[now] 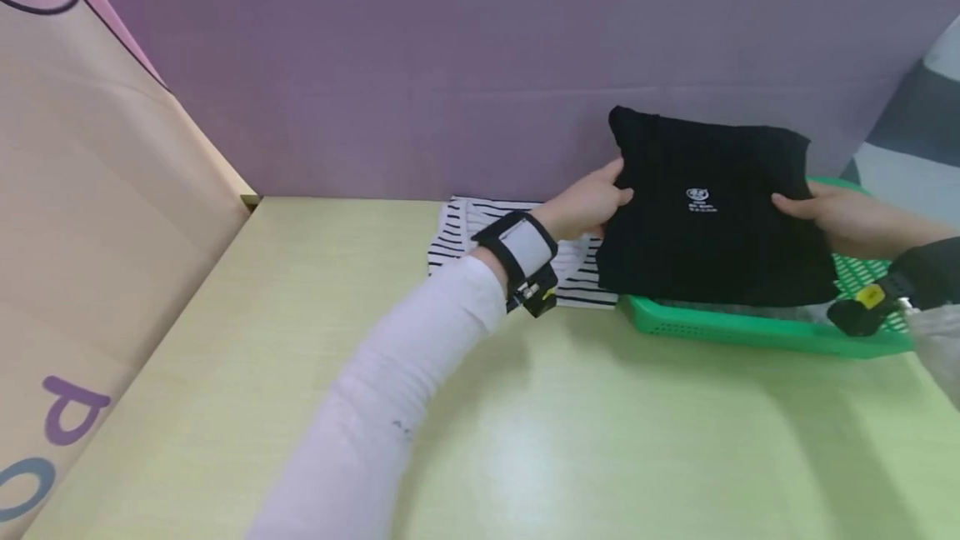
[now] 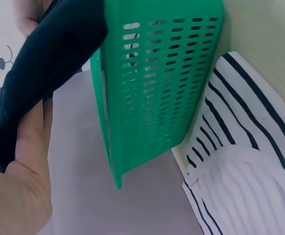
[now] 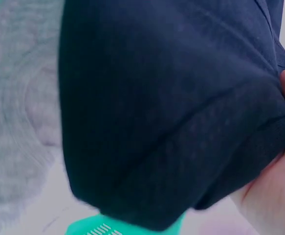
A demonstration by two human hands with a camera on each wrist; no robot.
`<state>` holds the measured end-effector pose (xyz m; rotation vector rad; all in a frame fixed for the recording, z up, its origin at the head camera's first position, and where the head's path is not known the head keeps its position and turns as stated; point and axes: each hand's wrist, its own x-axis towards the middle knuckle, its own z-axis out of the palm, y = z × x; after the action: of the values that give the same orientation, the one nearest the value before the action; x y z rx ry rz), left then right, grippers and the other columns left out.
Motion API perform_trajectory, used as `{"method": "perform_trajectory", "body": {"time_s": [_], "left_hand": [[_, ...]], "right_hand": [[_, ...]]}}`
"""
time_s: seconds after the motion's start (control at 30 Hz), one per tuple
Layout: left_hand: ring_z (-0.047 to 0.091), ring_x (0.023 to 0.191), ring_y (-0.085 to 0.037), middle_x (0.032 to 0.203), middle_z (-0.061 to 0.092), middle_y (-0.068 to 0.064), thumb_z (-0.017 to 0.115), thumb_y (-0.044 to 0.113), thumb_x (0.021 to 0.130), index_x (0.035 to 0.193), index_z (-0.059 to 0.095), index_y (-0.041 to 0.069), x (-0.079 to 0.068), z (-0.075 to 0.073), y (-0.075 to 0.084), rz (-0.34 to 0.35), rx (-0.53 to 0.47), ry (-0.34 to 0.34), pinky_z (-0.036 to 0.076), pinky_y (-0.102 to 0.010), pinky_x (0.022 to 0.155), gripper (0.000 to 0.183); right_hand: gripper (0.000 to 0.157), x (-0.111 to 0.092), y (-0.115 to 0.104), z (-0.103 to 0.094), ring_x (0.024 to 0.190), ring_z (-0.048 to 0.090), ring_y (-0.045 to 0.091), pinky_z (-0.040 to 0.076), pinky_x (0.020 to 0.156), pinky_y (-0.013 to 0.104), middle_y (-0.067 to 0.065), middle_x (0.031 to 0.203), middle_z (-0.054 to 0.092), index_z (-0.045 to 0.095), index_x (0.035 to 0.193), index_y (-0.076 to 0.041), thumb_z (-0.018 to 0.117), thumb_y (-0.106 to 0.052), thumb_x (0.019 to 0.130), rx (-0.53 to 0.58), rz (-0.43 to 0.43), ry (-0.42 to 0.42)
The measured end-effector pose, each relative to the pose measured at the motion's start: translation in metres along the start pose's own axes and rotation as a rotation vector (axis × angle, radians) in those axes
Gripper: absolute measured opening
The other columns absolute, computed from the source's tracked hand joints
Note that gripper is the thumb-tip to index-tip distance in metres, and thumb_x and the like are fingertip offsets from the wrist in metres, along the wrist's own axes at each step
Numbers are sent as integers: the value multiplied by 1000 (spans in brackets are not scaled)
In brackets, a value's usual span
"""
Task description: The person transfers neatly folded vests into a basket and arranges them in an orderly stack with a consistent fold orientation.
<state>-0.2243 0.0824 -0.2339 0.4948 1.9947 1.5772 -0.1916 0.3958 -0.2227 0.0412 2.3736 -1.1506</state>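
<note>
A folded black garment (image 1: 712,248) with a small white print hangs over a green plastic basket (image 1: 750,338) on the right of the table. My left hand (image 1: 588,205) pinches its left edge between thumb and fingers. At the opposite edge my right hand (image 1: 847,213) grips it, thumb on the front. In the left wrist view the garment (image 2: 49,58) bends over the left hand (image 2: 27,176), beside the basket's slotted wall (image 2: 166,88). Black cloth (image 3: 171,107) fills most of the right wrist view, with the right hand (image 3: 276,186) at its edge. Grey cloth (image 3: 25,107) shows beyond it.
A black-and-white striped garment (image 1: 450,240) lies on the pale wooden table (image 1: 300,340), left of the basket and partly under the left forearm. Behind rises a purple-grey panel (image 1: 450,65); a beige printed panel (image 1: 90,190) borders the left side.
</note>
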Motion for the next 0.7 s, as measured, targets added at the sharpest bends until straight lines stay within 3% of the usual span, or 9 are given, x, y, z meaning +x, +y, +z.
{"method": "perform_trajectory", "body": {"time_s": [0.1, 0.17, 0.23, 0.3, 0.4, 0.5, 0.53, 0.67, 0.7], "left_hand": [[12, 144, -8, 158, 2, 17, 38, 17, 102, 152, 3, 31, 2, 4, 5, 9, 25, 6, 38, -50, 106, 62], [11, 144, -6, 158, 2, 18, 38, 18, 102, 152, 3, 33, 4, 5, 7, 9, 44, 7, 38, -50, 106, 62], [11, 144, -6, 157, 2, 19, 39, 19, 102, 152, 3, 34, 6, 6, 10, 2, 43, 2, 37, -50, 107, 63], [10, 144, -5, 157, 2, 20, 39, 19, 102, 151, 3, 36, 7, 7, 13, -12, 39, -4, 36, -50, 108, 63], [13, 143, -4, 157, 3, 21, 40, 20, 102, 150, 3, 39, 11, 10, 20, -28, 40, 3, 38, -46, 107, 64], [16, 142, -1, 155, 5, 24, 41, 22, 101, 149, 5, 42, 18, 16, 28, -37, 73, 20, 44, -41, 103, 63], [17, 141, 0, 155, 6, 25, 41, 22, 101, 149, 5, 42, 21, 19, 31, -38, 83, 25, 45, -41, 102, 63], [16, 141, 2, 155, 6, 25, 41, 19, 102, 150, 6, 41, 33, 27, 36, -41, 48, 19, 45, -37, 101, 63], [14, 141, 2, 155, 5, 24, 40, 18, 102, 150, 6, 40, 35, 29, 37, -40, 51, 19, 44, -36, 102, 63]], "right_hand": [[73, 5, 4, -6, 94, 55, -13, 52, 81, 19, -31, 128, 47, -28, 144, -15, 26, -41, 103, 84, -30, -32], [73, 6, 5, -8, 91, 58, -11, 53, 80, 21, -41, 99, 49, -28, 144, -17, 27, -40, 102, 97, -29, -28], [74, 5, 5, -9, 90, 59, -10, 54, 80, 23, -43, 96, 48, -28, 144, -18, 28, -41, 102, 87, -25, -17], [74, 5, 6, -10, 90, 57, -12, 54, 80, 23, -36, 113, 49, -30, 143, -22, 27, -44, 101, 63, -20, -10], [74, 3, 9, -16, 89, 55, -14, 53, 79, 22, -37, 113, 47, -30, 143, -23, 27, -44, 101, 52, -20, 7], [75, 0, 12, -23, 88, 52, -18, 52, 78, 18, -24, 137, 42, -30, 143, -17, 24, -45, 101, 22, -19, 17], [75, -2, 13, -25, 88, 52, -17, 52, 77, 18, -28, 129, 43, -29, 144, -14, 24, -46, 101, 15, -15, 25], [80, -7, 14, -29, 88, 48, -21, 51, 81, 18, 5, 158, 11, -32, 142, -12, 20, -53, 98, -42, 20, 30], [81, -9, 15, -29, 103, 51, -14, 49, 92, 25, 14, 158, -11, -36, 139, -13, 20, -54, 98, -38, 29, 28]]}}
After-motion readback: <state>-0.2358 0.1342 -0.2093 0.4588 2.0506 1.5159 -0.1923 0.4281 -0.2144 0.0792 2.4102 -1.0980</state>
